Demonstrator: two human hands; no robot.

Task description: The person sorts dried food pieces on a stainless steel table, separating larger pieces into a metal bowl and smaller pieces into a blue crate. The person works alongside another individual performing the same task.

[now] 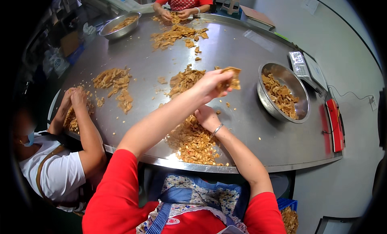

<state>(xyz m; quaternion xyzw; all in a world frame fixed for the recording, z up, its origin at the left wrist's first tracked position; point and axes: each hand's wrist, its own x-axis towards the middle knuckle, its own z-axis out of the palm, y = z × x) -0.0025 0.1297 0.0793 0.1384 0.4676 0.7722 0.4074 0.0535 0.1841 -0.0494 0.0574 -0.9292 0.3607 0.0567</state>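
My left hand (217, 84) reaches across over my right forearm and is closed on flat brown dried pieces (234, 81) that stick out past its fingers. Just below it, my right hand (208, 118), with a silver bracelet at the wrist, rests low at a heap of dried pieces; its fingertips are hidden. In front of me spreads a pile of small pale flat bits and flakes (195, 147). Beyond, partly behind my left arm, lies a heap of larger brown dried pieces (187, 79).
A steel bowl (264, 87) of dried pieces stands right on the metal table (238, 44), near a scale (308, 70). A second bowl (139, 22) is at the far left. Co-workers' hands (78, 97) work at the left and far side. A blue basket (288, 203) sits below the edge.
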